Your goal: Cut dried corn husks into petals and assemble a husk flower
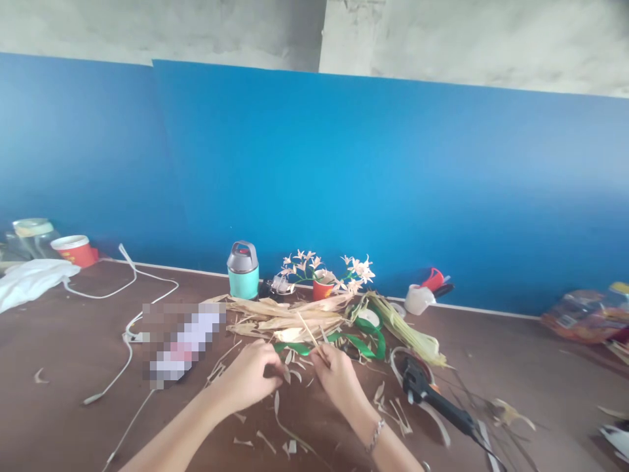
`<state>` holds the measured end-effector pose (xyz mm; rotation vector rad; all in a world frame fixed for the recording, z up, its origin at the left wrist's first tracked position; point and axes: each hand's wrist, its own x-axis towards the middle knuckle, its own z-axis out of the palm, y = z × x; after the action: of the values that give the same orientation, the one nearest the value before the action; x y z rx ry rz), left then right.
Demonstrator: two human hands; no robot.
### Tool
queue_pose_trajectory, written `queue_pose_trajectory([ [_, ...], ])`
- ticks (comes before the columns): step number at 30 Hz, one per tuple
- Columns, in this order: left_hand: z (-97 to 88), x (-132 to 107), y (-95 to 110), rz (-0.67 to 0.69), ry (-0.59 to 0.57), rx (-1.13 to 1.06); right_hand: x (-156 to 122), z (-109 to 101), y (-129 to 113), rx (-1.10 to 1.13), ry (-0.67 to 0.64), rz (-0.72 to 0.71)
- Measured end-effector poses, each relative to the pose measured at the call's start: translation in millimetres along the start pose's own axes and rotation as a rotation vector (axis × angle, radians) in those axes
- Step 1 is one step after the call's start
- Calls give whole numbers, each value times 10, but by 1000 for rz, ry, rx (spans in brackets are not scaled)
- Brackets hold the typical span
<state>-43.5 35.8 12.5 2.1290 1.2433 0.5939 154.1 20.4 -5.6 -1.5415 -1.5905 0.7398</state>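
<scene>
Straw-coloured, the thin stick [310, 335] rises tilted from the right hand [339, 380], whose fingers pinch its lower end. Just beside it the left hand [250, 379] is curled, fingertips drawn together; what they grip cannot be told. Beyond both lie a heap of dried tan husks [280, 314] and a looped green ribbon [366, 339]. A black glue gun [435, 398] crowds the right side, near the wrist. Leftward the brown wooden tabletop [73, 347] runs bare up to a white cable [128, 341]; its far edge meets the blue wall [393, 183].
</scene>
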Motion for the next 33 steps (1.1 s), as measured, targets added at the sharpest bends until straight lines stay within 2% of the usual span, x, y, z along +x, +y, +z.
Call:
queue_pose_trajectory([
  [4, -31, -83, 32, 50, -187, 106, -4, -15, -8, -14, 0, -4],
  [9, -72, -111, 59, 40, -258, 143, -1, -17, 6, -25, -6, -5],
  [12, -74, -98, 31, -33, -229, 61, -10, -21, -18, 5, -36, -3],
  [15, -57, -59, 18, -145, -164, -114, -41, -12, -83, 122, -146, 41],
  [18, -29, -17, 48, -194, -139, -275, -81, 10, -152, 238, -255, 81],
  [24, 30, 1, 201, -196, -83, -436, -90, 21, -185, 260, -246, 100],
  [26, 46, -1, 233, -160, -60, -476, -77, 11, -183, 273, -249, 125],
  [28, 64, -7, 232, -69, 17, -431, -69, -1, -185, 328, -262, 187],
  [31, 93, -22, 186, 139, 184, -171, -72, -23, -200, 472, -286, 332],
  [33, 107, -35, 155, 268, 256, 21, -80, -40, -213, 548, -296, 390],
])
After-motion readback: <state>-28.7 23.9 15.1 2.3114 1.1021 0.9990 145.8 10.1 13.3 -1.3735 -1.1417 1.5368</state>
